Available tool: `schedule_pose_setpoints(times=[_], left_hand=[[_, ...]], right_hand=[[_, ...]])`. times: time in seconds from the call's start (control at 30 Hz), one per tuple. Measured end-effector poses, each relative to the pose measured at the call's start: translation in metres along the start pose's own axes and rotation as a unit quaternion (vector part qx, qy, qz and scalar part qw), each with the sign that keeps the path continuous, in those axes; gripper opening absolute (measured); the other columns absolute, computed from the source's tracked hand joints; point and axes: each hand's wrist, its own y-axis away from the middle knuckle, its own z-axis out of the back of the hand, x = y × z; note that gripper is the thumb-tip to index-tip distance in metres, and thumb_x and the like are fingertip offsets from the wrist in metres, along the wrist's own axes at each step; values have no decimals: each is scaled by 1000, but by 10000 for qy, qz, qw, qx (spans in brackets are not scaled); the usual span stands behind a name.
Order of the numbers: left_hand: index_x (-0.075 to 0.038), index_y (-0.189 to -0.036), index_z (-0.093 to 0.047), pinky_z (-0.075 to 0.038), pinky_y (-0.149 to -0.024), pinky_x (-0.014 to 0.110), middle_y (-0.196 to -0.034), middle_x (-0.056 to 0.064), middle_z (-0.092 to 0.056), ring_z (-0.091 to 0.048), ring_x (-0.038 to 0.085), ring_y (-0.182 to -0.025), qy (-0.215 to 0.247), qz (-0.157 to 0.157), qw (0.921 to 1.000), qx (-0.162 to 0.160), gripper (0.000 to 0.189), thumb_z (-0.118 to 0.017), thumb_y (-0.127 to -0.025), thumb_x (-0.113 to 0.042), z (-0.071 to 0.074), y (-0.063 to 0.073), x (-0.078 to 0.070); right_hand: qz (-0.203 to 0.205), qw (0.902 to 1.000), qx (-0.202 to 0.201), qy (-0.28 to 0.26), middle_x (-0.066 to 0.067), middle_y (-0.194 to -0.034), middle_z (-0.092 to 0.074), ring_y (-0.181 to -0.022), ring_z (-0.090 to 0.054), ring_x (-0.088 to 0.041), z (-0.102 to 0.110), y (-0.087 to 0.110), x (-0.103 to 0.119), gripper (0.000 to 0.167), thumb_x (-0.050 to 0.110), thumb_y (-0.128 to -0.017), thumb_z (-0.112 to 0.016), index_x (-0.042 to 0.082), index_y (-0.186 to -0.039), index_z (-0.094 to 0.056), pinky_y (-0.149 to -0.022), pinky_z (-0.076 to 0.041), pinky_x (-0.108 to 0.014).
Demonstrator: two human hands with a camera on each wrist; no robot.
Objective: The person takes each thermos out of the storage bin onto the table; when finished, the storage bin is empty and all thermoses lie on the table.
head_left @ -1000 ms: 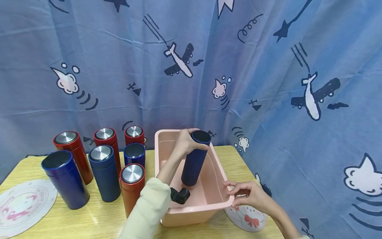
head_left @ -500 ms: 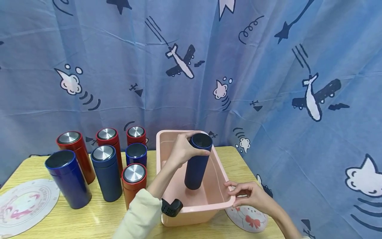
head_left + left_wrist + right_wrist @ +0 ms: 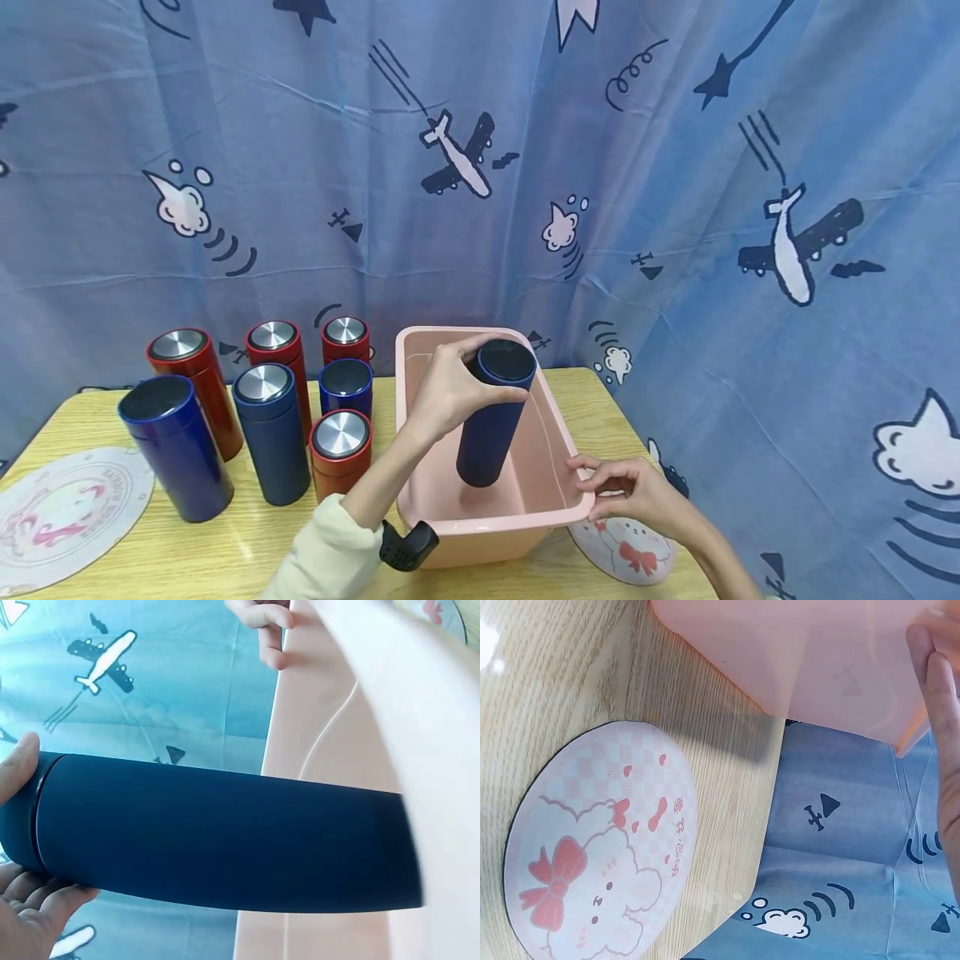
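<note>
My left hand (image 3: 450, 387) grips a dark blue thermos bottle (image 3: 489, 437) round its upper part, thumb on the near side. The bottle, slightly tilted, hangs in the pink plastic bin (image 3: 517, 524); whether its base touches the bin floor I cannot tell. In the left wrist view the bottle (image 3: 225, 832) spans the picture, with thumb and fingers near its lid end. At the bin's near right corner my right hand (image 3: 637, 496) pinches the rim between thumb and fingers. The right wrist view shows only part of that hand (image 3: 945, 720) against the bin wall.
Left of the bin stand several thermoses, among them a glossy blue one (image 3: 180, 454), a matte blue one (image 3: 273, 442) and a red one (image 3: 341, 454). Round mats lie at left (image 3: 67, 521) and right (image 3: 630, 554). A blue curtain (image 3: 300, 167) hangs behind the wooden table (image 3: 195, 558).
My left hand has brought the thermos bottle slightly toward the bin's near end, and its forearm has swung left. The right hand keeps its place on the rim. The head view has shifted slightly.
</note>
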Motion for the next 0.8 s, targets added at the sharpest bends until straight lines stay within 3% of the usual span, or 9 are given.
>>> schedule_pose_setpoints(times=[0.27,0.53,0.8], left_hand=[[-15,-117,-69,-55,-74,27,-92,-3,-72,-67,8,-83,-130,240,9996,-64,61,-92,-61,-19,9,13,-8],[-15,-119,-68,-55,-75,27,-91,0,-73,-68,7,-83,-256,182,9995,37,62,-91,-62,-24,18,23,-13],[-15,-120,-67,-56,-76,27,-91,-3,-73,-69,9,-85,71,326,9994,51,62,-91,-63,-20,29,31,-20]], right_hand=[[15,10000,-54,61,-5,-129,-61,-123,-52,-7,-1,0,0,25,-9,-79,-69,-14,-103,-65,-79,-55,-26],[-62,10000,-36,24,-2,-130,-61,-123,-51,-6,-1,0,0,24,-9,-81,-68,-13,-104,-65,-80,-55,-26],[-121,9999,-30,4,-1,-130,-60,-123,-51,-5,0,1,1,24,-8,-81,-68,-11,-104,-66,-80,-55,-25]])
